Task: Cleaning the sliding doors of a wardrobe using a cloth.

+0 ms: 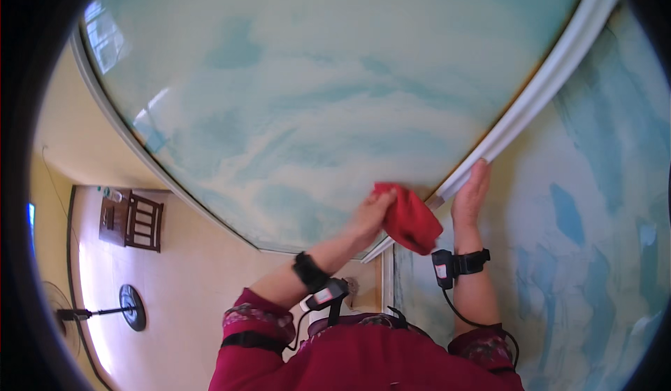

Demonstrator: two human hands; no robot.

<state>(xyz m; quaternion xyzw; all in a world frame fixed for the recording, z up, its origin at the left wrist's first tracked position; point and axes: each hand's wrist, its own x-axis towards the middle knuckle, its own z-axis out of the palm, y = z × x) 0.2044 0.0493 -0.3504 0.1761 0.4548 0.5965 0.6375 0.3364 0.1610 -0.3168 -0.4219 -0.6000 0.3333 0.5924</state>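
Note:
My left hand (373, 213) pinches a folded red cloth (411, 220) near the lower right part of a large glossy panel (314, 128). The panel is teal with whitish, streaky smears. A white frame strip (529, 100) runs along its right edge, with brownish staining beside it. Against the outer side of this strip is my right hand (471, 194), gripping the edge; its other fingers are hidden. The cloth's lower end hangs close to the strip's lower part, near a small brownish patch.
Another teal-and-white smeared glossy surface (582, 207) spans the right side. On the pale floor (194, 275) at left stand a dark wooden chair (144, 220) and a pedestal fan with a round black base (132, 307). Cabled devices are strapped to both my wrists.

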